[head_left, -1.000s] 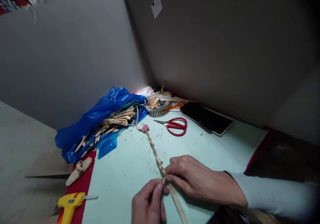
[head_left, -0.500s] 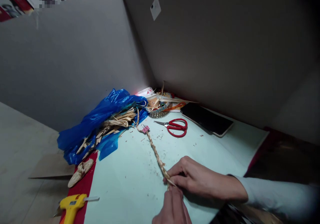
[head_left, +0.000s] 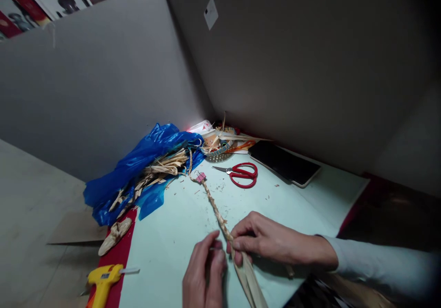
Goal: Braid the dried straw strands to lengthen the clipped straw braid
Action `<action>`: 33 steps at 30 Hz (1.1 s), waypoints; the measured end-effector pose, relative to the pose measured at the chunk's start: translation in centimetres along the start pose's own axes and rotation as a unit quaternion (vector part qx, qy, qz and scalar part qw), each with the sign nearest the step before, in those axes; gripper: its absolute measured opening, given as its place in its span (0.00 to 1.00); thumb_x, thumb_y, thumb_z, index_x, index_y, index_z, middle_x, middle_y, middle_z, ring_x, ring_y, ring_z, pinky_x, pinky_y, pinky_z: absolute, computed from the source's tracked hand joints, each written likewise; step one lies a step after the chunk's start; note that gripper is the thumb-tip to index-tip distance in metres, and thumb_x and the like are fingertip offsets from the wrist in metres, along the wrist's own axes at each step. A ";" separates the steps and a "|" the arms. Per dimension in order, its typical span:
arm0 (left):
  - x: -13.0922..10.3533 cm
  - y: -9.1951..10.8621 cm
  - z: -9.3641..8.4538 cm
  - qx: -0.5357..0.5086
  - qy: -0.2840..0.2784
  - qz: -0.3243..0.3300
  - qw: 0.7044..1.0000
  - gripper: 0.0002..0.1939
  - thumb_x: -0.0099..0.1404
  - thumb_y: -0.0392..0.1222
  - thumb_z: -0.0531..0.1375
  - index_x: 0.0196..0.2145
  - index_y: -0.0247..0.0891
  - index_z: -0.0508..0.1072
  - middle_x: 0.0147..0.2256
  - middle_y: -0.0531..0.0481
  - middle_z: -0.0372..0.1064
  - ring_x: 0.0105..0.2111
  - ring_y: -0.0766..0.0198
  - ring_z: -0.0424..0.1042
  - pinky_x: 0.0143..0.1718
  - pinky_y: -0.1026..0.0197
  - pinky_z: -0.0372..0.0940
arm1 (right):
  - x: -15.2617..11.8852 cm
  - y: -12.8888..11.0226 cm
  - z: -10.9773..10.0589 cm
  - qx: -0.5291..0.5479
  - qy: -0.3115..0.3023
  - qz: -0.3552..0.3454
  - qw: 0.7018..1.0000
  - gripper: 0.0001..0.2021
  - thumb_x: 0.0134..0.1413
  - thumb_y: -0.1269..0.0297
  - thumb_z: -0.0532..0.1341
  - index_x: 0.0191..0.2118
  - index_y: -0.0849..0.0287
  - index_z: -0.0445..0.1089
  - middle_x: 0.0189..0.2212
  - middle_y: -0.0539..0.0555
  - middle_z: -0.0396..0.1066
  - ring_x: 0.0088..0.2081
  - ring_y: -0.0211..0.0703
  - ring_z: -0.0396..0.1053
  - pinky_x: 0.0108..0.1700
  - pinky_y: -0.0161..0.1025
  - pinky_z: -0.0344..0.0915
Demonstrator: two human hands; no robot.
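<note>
A braid of pale dried-plant strips [head_left: 215,209] runs from a pink binder clip [head_left: 200,177] down the table toward me. My right hand [head_left: 260,239] pinches it where the plaited part ends. Loose flat strips [head_left: 248,282] fan out below those fingers toward the near edge. My left hand [head_left: 204,271] is just left of the braid, fingers bent and thumb apart, with nothing visible in it. Red-handled scissors [head_left: 241,175] lie beyond my right hand, blades pointing left.
A blue plastic bag [head_left: 127,165] spills dried strips [head_left: 165,165] at the back left. A small basket [head_left: 218,152] stands in the corner, beside a dark tablet [head_left: 282,163]. A yellow glue gun [head_left: 105,278] and a straw-coloured slipper-shaped piece [head_left: 115,237] lie along the left edge. Grey partitions [head_left: 292,69] enclose the back.
My left hand has let go of the braid and moved left, exposing the loose strips. My right hand keeps its pinch in nearly the same place.
</note>
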State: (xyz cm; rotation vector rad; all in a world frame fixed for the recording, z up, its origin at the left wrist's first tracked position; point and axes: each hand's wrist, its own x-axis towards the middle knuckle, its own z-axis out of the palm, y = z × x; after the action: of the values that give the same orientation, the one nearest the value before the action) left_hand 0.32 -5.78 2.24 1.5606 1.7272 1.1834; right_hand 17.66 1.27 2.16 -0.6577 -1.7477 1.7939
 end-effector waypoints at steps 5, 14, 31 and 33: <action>1.7 0.8 1.3 -0.221 -0.192 -0.214 0.932 0.22 0.58 0.58 0.62 0.39 0.35 0.72 0.19 0.58 0.62 0.16 0.72 0.56 0.16 0.69 0.50 | -0.3 -0.1 -0.1 0.051 -0.053 -0.023 0.997 0.15 0.61 0.63 0.53 0.33 0.66 0.73 0.27 0.54 0.72 0.29 0.39 0.68 0.38 0.35 0.66; 1.3 -1.0 2.4 -0.094 -0.136 -0.093 0.982 0.21 0.62 0.58 0.58 0.22 0.38 0.69 0.16 0.55 0.58 0.21 0.65 0.60 0.28 0.63 0.56 | -1.2 -1.8 -0.2 -0.405 0.054 -0.013 0.913 0.14 0.60 0.68 0.53 0.28 0.61 0.73 0.24 0.53 0.72 0.27 0.39 0.66 0.32 0.35 0.56; 0.8 0.4 1.6 -0.241 -0.141 -0.292 0.915 0.28 0.45 0.62 0.69 0.32 0.33 0.80 0.14 0.56 0.61 0.13 0.75 0.53 0.17 0.70 0.47 | -3.7 0.2 5.5 -0.716 0.154 -0.208 0.648 0.12 0.48 0.81 0.53 0.37 0.63 0.69 0.27 0.54 0.72 0.25 0.43 0.67 0.23 0.40 0.59; 0.7 0.4 1.5 -0.233 -0.136 -0.265 0.926 0.27 0.46 0.61 0.69 0.31 0.32 0.79 0.14 0.56 0.62 0.13 0.76 0.52 0.16 0.70 0.46 | -3.7 0.2 5.4 -0.713 0.150 -0.214 0.651 0.11 0.52 0.81 0.51 0.34 0.62 0.68 0.26 0.54 0.71 0.26 0.43 0.67 0.24 0.40 0.60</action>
State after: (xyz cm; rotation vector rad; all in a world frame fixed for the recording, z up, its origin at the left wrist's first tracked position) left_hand 1.68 -4.71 1.96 0.8484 1.4162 0.9481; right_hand 16.63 -5.19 2.08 -0.8578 -2.4839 -0.3388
